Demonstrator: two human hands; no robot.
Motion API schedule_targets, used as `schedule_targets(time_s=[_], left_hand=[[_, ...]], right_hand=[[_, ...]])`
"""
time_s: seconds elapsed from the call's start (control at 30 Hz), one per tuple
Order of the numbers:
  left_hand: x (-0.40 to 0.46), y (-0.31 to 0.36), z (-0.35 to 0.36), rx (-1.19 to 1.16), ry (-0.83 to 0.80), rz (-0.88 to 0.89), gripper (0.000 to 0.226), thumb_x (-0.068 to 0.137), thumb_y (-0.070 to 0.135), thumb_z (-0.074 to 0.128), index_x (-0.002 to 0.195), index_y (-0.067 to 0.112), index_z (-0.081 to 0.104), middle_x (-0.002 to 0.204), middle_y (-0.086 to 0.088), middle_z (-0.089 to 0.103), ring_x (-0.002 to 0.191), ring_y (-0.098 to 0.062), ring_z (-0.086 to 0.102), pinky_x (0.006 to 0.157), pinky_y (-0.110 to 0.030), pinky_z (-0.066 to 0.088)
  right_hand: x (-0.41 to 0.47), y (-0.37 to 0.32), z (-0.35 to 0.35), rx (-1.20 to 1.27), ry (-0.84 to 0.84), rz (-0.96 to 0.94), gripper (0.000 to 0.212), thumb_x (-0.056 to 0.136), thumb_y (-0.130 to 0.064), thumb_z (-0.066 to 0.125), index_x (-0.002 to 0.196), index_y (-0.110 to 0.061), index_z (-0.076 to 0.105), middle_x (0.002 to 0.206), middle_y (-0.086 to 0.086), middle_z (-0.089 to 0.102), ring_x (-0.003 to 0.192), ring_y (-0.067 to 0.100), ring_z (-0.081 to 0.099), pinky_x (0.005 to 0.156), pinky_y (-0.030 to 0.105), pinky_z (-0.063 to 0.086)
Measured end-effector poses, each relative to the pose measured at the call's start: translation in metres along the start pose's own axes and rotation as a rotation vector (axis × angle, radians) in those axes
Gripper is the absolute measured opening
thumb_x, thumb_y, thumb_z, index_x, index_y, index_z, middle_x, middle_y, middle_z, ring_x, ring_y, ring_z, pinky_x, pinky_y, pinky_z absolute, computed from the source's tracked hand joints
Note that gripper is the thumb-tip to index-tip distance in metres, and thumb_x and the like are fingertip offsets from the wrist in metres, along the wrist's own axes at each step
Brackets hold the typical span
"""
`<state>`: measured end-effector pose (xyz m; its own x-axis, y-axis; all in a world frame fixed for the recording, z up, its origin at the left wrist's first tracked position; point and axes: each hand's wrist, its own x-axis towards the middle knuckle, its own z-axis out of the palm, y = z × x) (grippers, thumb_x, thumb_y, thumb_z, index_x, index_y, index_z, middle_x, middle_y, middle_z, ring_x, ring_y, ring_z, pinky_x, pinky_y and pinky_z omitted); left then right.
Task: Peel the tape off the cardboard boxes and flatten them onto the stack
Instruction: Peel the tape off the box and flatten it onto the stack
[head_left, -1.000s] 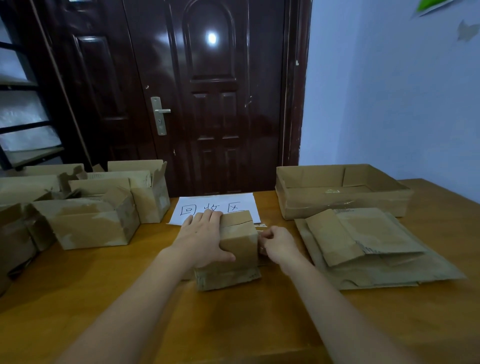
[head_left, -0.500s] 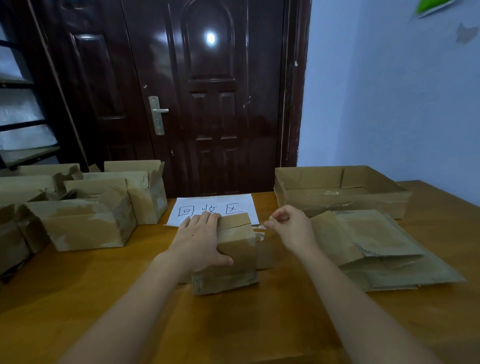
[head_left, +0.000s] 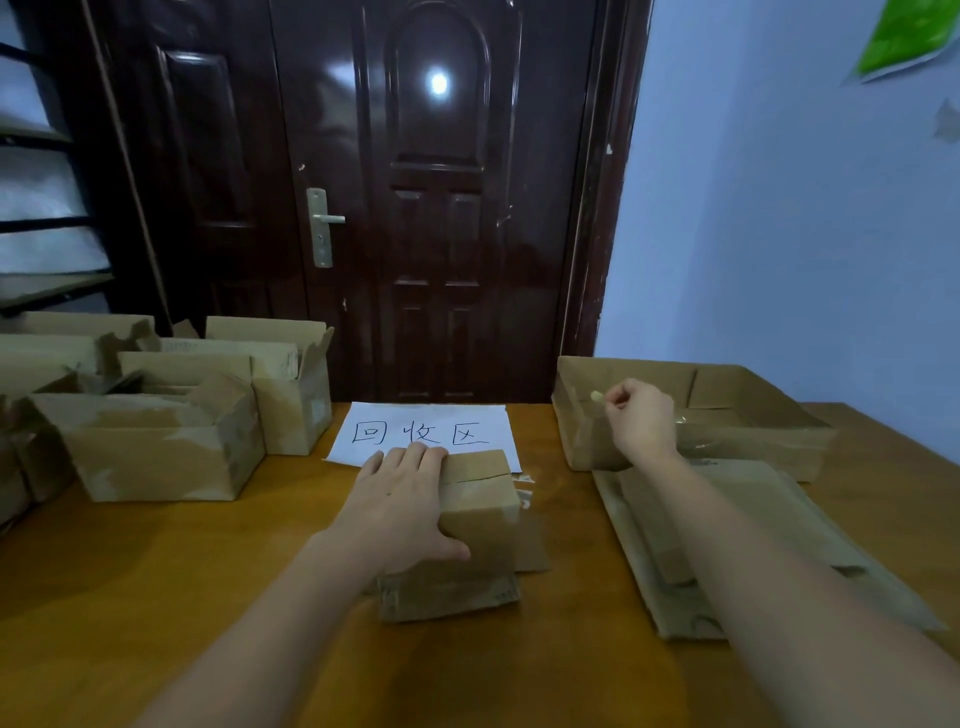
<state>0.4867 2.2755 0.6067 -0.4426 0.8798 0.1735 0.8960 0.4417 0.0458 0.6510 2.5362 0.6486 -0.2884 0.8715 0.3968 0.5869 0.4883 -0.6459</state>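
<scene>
Now my left hand (head_left: 402, 506) lies over the small brown cardboard box (head_left: 480, 512) at the wooden table's (head_left: 156, 597) centre, thumb curled against its near face. My right hand (head_left: 640, 422) hangs above the shallow open cardboard tray (head_left: 727, 415), fingers pinching a small pale tape scrap (head_left: 597, 397). White paper sheet (head_left: 426, 431) reads "回收区".

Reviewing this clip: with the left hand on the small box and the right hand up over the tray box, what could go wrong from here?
1. The right hand pinches a small tape scrap above the tray box; being sticky, it may cling to the fingers.
2. The left hand alone steadies the small box, which could slide on the table.
</scene>
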Motion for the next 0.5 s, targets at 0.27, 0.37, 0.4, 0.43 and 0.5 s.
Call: schedule_targets(time_s=[0.27,0.37,0.4,0.43,0.5], left_hand=[[0.000,0.001,0.000,-0.009,0.004,-0.003,0.113,0.068,0.084,0.071,0.154,0.032,0.020,0.148,0.009,0.036,0.140,-0.017,0.033,0.125,-0.044,0.018],[-0.001,0.000,0.000,-0.007,0.004,0.003,0.113,0.068,0.084,0.070,0.155,0.031,0.020,0.149,0.008,0.036,0.140,-0.018,0.033,0.125,-0.045,0.018],[-0.001,0.000,0.001,-0.007,0.007,0.006,0.113,0.068,0.084,0.070,0.155,0.031,0.020,0.149,0.008,0.036,0.140,-0.018,0.033,0.125,-0.045,0.019],[0.000,-0.001,0.001,-0.008,0.008,0.007,0.113,0.068,0.085,0.069,0.154,0.031,0.020,0.149,0.008,0.036,0.140,-0.018,0.033,0.125,-0.045,0.019],[0.000,-0.001,0.002,-0.015,0.007,0.008,0.113,0.068,0.085,0.070,0.154,0.031,0.020,0.149,0.008,0.036,0.140,-0.018,0.034,0.125,-0.045,0.019]], right_hand=[[0.007,0.004,0.014,-0.496,-0.092,-0.165,0.018,0.103,-0.022,0.055,0.109,-0.025,0.071,0.100,-0.002,0.067,0.104,0.022,0.058,0.101,0.044,0.041],[0.007,0.005,0.013,-0.610,-0.120,-0.110,0.020,0.101,-0.020,0.051,0.084,-0.022,0.062,0.092,-0.001,0.059,0.111,0.025,0.051,0.103,0.048,0.037],[0.008,0.006,0.012,-0.634,-0.133,-0.082,0.025,0.100,-0.019,0.051,0.076,-0.022,0.057,0.090,0.000,0.057,0.115,0.026,0.049,0.104,0.049,0.035],[0.008,0.006,0.011,-0.652,-0.144,-0.059,0.026,0.099,-0.018,0.051,0.073,-0.022,0.054,0.089,0.000,0.055,0.118,0.027,0.048,0.105,0.051,0.034],[0.009,0.009,0.010,-0.679,-0.165,-0.038,0.024,0.098,-0.018,0.053,0.074,-0.023,0.054,0.094,0.001,0.058,0.121,0.028,0.045,0.106,0.052,0.032]])
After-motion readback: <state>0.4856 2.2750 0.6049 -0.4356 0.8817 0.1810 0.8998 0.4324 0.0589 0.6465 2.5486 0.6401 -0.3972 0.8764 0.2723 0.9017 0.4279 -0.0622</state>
